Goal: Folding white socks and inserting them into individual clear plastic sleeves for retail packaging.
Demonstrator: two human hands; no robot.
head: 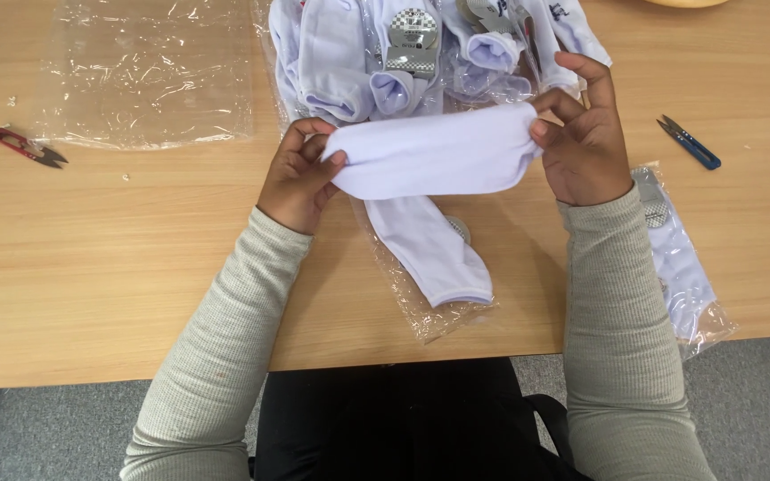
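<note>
I see both hands clenched on a white sock (434,158) held over the desk (109,258): left hand (300,174) at its nine o'clock end, right hand (581,134) at three o'clock. Packaged socks (403,53) with silver labels lie at twelve o'clock, an empty clear bag (149,71) at ten.

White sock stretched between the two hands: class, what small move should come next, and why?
Probably lower the white sock onto the second sock lying on the plastic sleeve just below. The left hand and right hand each pinch one end, holding it flat and taut above that sock, so pairing them looks natural.
</note>
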